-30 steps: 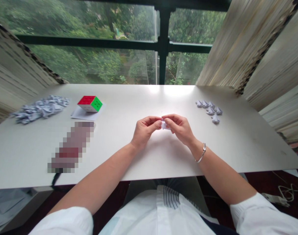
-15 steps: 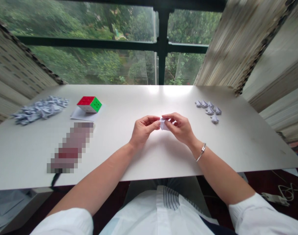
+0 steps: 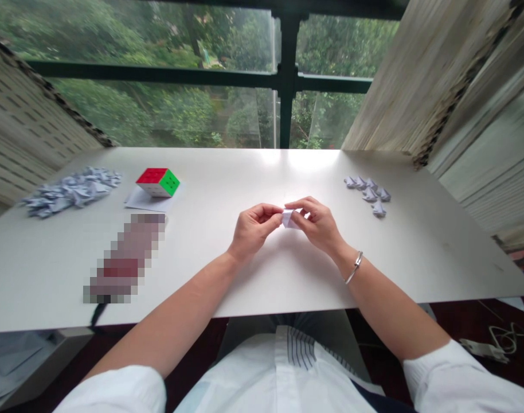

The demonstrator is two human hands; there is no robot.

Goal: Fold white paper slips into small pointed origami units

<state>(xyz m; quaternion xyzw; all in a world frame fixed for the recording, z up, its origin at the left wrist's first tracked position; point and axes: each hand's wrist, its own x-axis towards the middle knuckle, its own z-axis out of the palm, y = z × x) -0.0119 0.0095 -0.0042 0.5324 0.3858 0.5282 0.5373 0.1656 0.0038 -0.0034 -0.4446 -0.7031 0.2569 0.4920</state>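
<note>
Against the picture from a second ago, more of the small folded paper [image 3: 288,219] shows: its pale face now lies exposed between the fingertips, where the right thumb covered more of it then. The left hand [image 3: 251,230] pinches the paper's left end between thumb and fingers; the right hand [image 3: 317,222], its fingers arched, holds the right end. Both wrists have hardly shifted, and the things around them lie as they did. The paper sits near the middle of the tabletop [image 3: 227,180]; whether it touches the surface is hard to tell. From the hands, room runs forward to the far edge at the window [image 3: 288,109] and back to the near edge, which both forearms cross. To the right, a broad stretch separates the right hand from the cluster of folded pieces [image 3: 368,193]. To the left, a wide span lies before the pixelated object [image 3: 126,255], with the puzzle cube [image 3: 159,182] and the heap of folded paper [image 3: 75,192] beyond.
</note>
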